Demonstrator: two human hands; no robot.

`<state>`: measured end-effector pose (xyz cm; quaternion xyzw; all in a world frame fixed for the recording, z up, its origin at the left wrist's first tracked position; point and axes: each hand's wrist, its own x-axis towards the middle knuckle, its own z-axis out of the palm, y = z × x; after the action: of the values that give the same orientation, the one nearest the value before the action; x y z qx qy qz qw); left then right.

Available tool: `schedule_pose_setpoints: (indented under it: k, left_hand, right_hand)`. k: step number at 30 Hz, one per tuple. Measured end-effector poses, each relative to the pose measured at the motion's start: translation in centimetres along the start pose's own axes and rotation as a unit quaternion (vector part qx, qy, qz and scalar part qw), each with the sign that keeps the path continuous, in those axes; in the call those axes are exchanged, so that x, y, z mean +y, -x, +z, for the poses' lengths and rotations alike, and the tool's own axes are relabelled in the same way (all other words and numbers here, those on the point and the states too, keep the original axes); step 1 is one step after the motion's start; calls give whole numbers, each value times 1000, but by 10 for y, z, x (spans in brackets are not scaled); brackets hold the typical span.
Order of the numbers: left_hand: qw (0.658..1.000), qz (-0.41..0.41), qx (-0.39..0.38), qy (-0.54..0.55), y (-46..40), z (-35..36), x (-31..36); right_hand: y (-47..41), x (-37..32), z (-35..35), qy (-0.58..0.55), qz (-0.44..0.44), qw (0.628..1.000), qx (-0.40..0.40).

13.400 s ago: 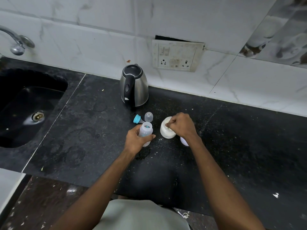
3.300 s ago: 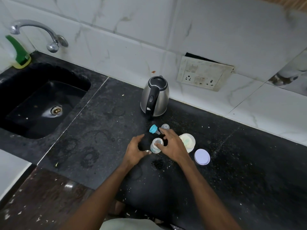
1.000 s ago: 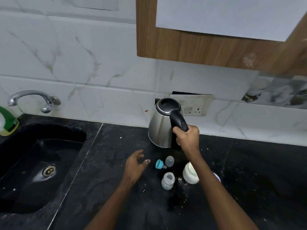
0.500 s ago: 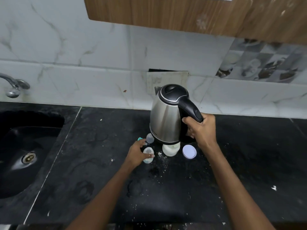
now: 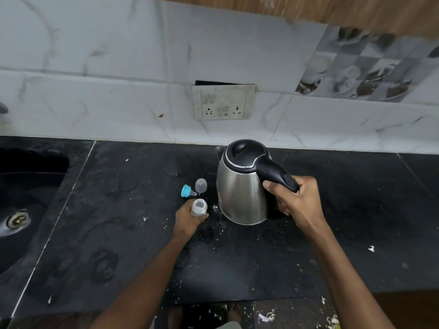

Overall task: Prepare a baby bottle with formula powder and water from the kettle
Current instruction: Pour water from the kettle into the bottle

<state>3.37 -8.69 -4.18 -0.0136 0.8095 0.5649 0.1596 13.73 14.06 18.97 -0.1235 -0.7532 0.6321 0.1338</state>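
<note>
a black speckled stone worktop (image 5: pixel 118 233) fills the middle and lower part of the frame, with white marble-look wall tiles (image 5: pixel 107 91) behind it. just right of centre, the right hand (image 5: pixel 295 200) has its fingers wrapped around the black plastic handle (image 5: pixel 275 174) of a brushed steel electric kettle with a black lid (image 5: pixel 240 193). the kettle stands upright in the picture, lid closed, spout toward the upper left; whether its base touches the worktop or is lifted just above it cannot be told.

just left of the kettle's lower edge, the left hand (image 5: pixel 187 218) grips a small clear plastic baby bottle (image 5: pixel 199 208), fingers curled around its body. the bottle stands upright with its mouth open and uncovered, near the kettle but apart from it. right above the bottle in the frame lie a teal screw ring with a nipple (image 5: pixel 186 191) and a clear domed bottle cap (image 5: pixel 201 185), side by side on the worktop.

white powder specks (image 5: pixel 216 207) are scattered on the worktop between the bottle and the kettle and below them.

at the left edge sits a black sink (image 5: pixel 28 186) with a metal drain (image 5: pixel 17 219). a grimy white switch and socket plate (image 5: pixel 223 102) is set into the tiles at centre top. a wood-grain cabinet edge (image 5: pixel 356 13) runs along the upper right, with a patterned tile showing cups (image 5: pixel 368 67) below it.
</note>
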Motion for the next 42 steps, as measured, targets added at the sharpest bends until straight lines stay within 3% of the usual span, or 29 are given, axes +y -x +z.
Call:
schedule_pose_setpoints:
  k: [18,32,42]
  left_hand:
    - [995,83,38,51,10,-9,44]
    - [996,67,29,46,13,-14,36]
    - [996,69,18,52,23,-7,23]
  right_hand:
    - [-6,-17,-22,129,12,990,-50]
    - [-14,-32,-11,211,51,966,-142]
    - [-19,-40,-12,267,53,948,-166]
